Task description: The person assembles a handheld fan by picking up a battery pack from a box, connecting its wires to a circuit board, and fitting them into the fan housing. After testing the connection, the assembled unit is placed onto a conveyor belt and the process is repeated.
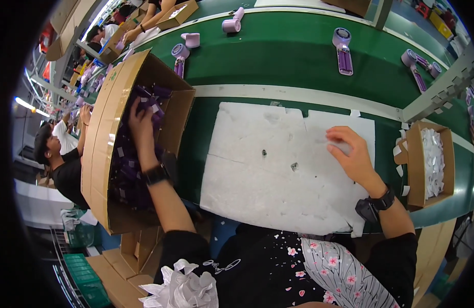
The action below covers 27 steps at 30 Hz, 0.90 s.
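Observation:
My left hand (141,128) reaches into a tall cardboard box (101,133) at the left, which lies tilted with its opening toward the right. Its fingers are apart among many dark purple cylindrical parts (128,168), some with small white labels; no part is plainly gripped. Over the right side of a white foam sheet (252,169), my right hand (350,154) hovers with bent fingers, thumb and fingers apart and nothing between them. The foam is worn, with small holes and a crack along its left part. Each wrist wears a black band.
Along the green conveyor (278,61) lie light purple handheld devices, one (343,51) with its handle open. A cardboard box of small clear-wrapped pieces (433,164) stands at the right. A metal rail (298,95) separates belt and bench. Co-workers sit at the far left.

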Tool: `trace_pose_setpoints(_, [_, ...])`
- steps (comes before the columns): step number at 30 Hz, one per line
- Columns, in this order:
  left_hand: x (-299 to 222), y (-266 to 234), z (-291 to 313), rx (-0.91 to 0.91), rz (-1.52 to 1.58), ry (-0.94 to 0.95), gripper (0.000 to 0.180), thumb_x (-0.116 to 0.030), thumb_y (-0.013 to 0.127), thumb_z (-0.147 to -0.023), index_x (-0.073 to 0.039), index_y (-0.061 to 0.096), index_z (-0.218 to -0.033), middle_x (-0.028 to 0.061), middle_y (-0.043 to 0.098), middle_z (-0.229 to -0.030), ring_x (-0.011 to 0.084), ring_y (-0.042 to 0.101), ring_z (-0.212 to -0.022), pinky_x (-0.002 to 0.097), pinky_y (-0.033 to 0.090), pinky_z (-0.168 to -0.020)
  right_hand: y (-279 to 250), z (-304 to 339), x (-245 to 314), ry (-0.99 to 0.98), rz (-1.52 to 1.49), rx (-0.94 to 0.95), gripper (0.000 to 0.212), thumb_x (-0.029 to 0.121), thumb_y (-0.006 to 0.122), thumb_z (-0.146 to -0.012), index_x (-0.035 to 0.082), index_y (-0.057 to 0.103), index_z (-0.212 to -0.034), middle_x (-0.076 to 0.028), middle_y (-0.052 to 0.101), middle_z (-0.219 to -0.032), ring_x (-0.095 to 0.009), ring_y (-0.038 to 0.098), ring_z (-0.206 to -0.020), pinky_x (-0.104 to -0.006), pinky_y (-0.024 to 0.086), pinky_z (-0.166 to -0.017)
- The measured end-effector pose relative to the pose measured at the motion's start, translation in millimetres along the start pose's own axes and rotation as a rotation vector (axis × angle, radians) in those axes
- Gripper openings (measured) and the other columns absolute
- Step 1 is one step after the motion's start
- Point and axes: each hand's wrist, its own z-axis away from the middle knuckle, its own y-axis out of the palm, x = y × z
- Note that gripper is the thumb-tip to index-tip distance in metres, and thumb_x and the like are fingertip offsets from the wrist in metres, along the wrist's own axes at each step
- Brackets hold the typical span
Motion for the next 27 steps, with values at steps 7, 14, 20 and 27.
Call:
trace_pose_setpoints(7, [-153.4,110.2,174.0,0.845,0.577,-0.018,0.076,-0.001,0.066,-0.083,-0.009,0.028,-0.148,0.016,0.051,-0.133,0.0226,0.058,-0.11,0.0352,0.052,-0.088,11.2,4.6,15.1,0.281,-0.892,-0.018,0.023,0.016,0.061,-0.092,0.006,0.052,-0.109,-0.01,0.06,-0.095,-0.019,0.061,-0.077,-0.0319,0.05,-0.067])
trace_pose_setpoints(14, [-108.0,228.5,26.7,0.787,-0.037,0.148,0.073,-0.027,0.073,-0.082,-0.007,0.037,-0.143,0.0223,0.05,-0.133,0.0263,0.057,-0.113,0.0367,0.05,-0.089,-3.1,2.3,6.3,0.437,-0.926,-0.012,0.016,0.01,0.061,-0.089,0.006,0.046,-0.092,-0.006,0.051,-0.072,-0.016,0.05,-0.049,-0.0304,0.041,-0.045])
trace_pose_setpoints(20, [-41.8,311.5,-145.2,0.446,-0.651,0.332,0.095,-0.048,0.076,-0.069,-0.003,0.036,-0.142,0.0273,0.054,-0.128,0.0471,0.049,-0.119,0.0426,0.044,-0.1,6.6,6.8,11.0,0.351,-0.817,0.03,0.015,0.005,0.059,-0.087,0.005,0.046,-0.093,-0.008,0.053,-0.077,-0.018,0.054,-0.055,-0.031,0.044,-0.049])
trace_pose_setpoints(27, [-35.1,327.3,-212.8,0.341,-0.694,0.156,0.095,-0.05,0.078,-0.062,-0.001,0.044,-0.135,0.0233,0.058,-0.126,0.0373,0.059,-0.112,0.0408,0.047,-0.097,6.9,1.9,24.3,0.319,-0.935,0.087,0.015,0.006,0.059,-0.087,0.006,0.045,-0.094,-0.011,0.054,-0.086,-0.02,0.056,-0.064,-0.0327,0.046,-0.056])
